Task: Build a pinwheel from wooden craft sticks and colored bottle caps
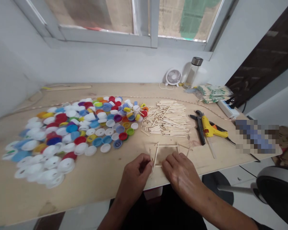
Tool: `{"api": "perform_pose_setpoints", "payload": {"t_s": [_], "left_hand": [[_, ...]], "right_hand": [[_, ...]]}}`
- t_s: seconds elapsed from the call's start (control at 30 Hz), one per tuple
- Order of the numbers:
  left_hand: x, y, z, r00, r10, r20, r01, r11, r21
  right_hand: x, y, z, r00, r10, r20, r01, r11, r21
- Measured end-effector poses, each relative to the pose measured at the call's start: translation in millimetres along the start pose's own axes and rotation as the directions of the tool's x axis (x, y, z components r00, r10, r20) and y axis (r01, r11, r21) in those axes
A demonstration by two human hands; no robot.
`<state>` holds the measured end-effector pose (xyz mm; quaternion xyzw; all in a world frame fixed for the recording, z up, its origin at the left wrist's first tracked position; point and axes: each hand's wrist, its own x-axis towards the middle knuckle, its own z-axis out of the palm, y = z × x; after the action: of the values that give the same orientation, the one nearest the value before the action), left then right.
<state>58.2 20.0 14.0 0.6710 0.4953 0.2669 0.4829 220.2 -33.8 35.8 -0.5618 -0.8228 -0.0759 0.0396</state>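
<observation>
Small stick frame [166,146] sits at lower centre of the frame, flat on the wooden table [93,188] near its front edge, partly hidden by the fingers; left hand [135,172] has thumb and forefinger pinched on a thin stick [150,156] at its left side; right hand [181,171] is curled over the lower right part — can't tell if it grips a stick or just presses down; step in hand reads as lining up or steadying a piece at the left side; next move likely calls for a light pinch and a firm hold opposite so the joints don't skew; loose stick pile [168,119] just above, centre; bottle caps [72,128] spread over the left half, mostly shallow open cups, no container around them; black-handled cutter or pliers [199,127] and yellow glue gun [210,127] right of the sticks; containers, upper right: clear plastic bag [214,92] full of sticks with green markings, and a lidded clear bottle [193,72] — contents unclear, maybe a little liquid at the bottom; white fan [173,77] left of the bottle.
</observation>
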Motion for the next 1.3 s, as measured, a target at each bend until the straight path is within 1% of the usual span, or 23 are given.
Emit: {"api": "perform_pose_setpoints", "payload": {"t_s": [0.13,0.43,0.73,1.1,1.3], "left_hand": [[0.1,-0.5,0.3,1.0,-0.005,0.002,0.005,1.0,-0.015],[-1.2,-0.3,0.9,1.0,-0.004,-0.012,0.003,1.0,-0.03],[-1.7,3.9,-0.2,0.999,0.009,-0.041,-0.01,1.0,-0.018],[-0.8,2.8,0.7,0.999,0.024,-0.034,-0.024,1.0,0.005],[-0.9,3.5,0.5,0.999,0.037,-0.034,-0.038,0.999,-0.005]], "right_hand": [[2.3,0.8,3.4,1.0,0.001,-0.001,-0.001,1.0,-0.031],[2.3,-0.9,2.7,1.0,0.005,-0.024,-0.005,1.0,0.002],[2.8,-5.3,6.0,0.999,-0.025,-0.039,0.025,1.0,-0.01],[4.6,-4.3,4.7,0.997,-0.069,-0.016,0.069,0.998,-0.007],[5.0,-4.2,7.7,0.996,-0.078,-0.041,0.078,0.997,0.002]]}}
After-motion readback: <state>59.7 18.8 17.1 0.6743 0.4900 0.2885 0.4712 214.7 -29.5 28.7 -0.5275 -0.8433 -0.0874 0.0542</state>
